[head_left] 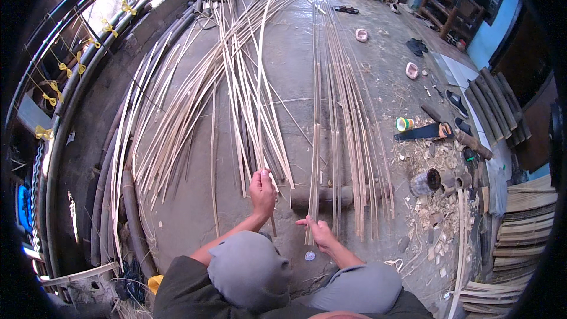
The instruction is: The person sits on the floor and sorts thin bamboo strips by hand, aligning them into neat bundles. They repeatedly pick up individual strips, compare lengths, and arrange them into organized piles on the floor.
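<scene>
My left hand (263,194) is closed round a long, pale bamboo strip (260,94), which runs far up the floor and pokes out below the fist. To its right, my right hand (322,235) grips the near ends of a few bamboo strips (315,159), its fingers across them. These strips lie along the left side of a spread row of similar strips (356,165). Under that row's near part lies a thick, dark bamboo pole (300,199). Left of my left hand, a large crossed pile of loose bamboo strips (195,94) covers the floor.
A handsaw (422,132), a small tub (404,124) and a dark-mouthed jar (425,182) stand or lie among wood shavings (434,218) on the right. Pink shoes (412,71) and sandals (456,104) are farther off. Bamboo poles (139,218) line the left; split bamboo (525,230) is stacked right.
</scene>
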Available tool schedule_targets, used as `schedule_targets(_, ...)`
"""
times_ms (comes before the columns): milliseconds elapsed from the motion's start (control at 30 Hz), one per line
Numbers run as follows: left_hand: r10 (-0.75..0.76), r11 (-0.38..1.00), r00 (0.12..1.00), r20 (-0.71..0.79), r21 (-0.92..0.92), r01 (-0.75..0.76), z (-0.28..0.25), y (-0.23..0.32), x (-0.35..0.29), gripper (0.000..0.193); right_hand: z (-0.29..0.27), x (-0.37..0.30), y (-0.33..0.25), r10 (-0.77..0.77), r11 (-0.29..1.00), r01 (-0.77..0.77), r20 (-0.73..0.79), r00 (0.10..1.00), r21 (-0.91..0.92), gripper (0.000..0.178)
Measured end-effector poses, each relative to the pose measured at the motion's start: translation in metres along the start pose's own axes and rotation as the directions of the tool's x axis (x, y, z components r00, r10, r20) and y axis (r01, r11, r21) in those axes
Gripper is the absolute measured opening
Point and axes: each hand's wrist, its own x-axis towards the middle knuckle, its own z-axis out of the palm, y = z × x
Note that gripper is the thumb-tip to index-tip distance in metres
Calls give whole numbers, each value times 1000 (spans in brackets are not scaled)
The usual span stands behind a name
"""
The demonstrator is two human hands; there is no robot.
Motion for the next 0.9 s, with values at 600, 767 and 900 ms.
schedule_targets(600, -325, 945, 940, -103, 8, 327, -29, -79, 130, 19, -3, -1, -6, 43, 999, -43, 52, 998, 13, 41)
schedule_targets(767, -389, 921, 918, -70, -21, 389, -28, -97, 150, 21, -14, -5, 0, 77, 996, -78, 13, 997, 52, 41)
schedule_targets(900, -210, 971, 975, -73, 97, 217, -54, -92, 188, 25, -2, 1, -2, 59, 997, -62, 69, 996, 37, 40)
